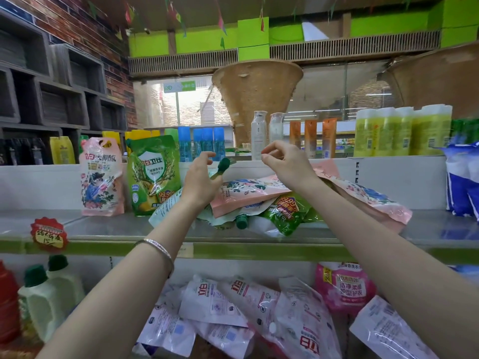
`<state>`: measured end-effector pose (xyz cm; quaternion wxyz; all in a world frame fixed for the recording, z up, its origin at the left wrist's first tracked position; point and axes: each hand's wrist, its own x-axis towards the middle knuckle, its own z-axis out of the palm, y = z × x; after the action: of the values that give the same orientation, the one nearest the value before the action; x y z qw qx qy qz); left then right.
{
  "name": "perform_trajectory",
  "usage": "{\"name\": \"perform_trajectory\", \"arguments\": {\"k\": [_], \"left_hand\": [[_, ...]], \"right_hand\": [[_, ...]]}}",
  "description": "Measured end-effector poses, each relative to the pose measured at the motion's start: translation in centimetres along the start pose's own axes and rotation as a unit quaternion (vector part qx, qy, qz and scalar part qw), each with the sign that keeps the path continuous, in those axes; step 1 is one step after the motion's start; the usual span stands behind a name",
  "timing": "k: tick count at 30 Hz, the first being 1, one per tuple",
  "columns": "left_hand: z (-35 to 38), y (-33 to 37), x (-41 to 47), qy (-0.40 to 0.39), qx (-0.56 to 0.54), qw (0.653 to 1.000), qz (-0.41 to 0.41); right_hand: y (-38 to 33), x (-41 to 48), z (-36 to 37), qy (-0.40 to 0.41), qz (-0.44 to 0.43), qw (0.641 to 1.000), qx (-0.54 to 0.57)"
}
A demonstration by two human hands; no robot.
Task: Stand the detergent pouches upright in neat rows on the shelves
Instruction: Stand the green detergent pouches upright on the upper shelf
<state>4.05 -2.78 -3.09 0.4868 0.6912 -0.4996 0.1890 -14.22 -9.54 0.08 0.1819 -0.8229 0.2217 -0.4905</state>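
On the grey upper shelf (77, 224) a pink floral pouch (101, 177) and a green pouch (153, 174) stand upright side by side at the left. To their right lies a jumbled heap: a pink pouch (246, 193) on top, green pouches (287, 213) under it, another pink pouch (373, 200) slumped to the right. My left hand (201, 177) hovers over the heap's left end, fingers curled apart, beside a dark green spout cap (223, 164). My right hand (285, 161) is raised above the heap, fingers apart, holding nothing.
Blue and white bags (461, 187) stand at the shelf's right end. The lower shelf holds fallen white and pink pouches (259, 312) and detergent bottles (44, 299) at left. A red price tag (48, 234) hangs on the shelf edge. Bottles (401, 130) line the top ledge.
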Motion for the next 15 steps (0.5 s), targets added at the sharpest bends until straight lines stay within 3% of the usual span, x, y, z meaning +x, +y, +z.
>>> {"name": "perform_trajectory", "arguments": {"k": [9,15], "left_hand": [[0.9,-2.1,1.0,-0.079,0.112,0.985,-0.103],[1.3,-2.3,0.8,-0.100,0.057,0.984,-0.138]], "right_hand": [[0.2,1.3,1.6,-0.068,0.015,0.998,-0.005],[1.2,1.5,2.6,-0.097,0.021,0.994,-0.039]]}}
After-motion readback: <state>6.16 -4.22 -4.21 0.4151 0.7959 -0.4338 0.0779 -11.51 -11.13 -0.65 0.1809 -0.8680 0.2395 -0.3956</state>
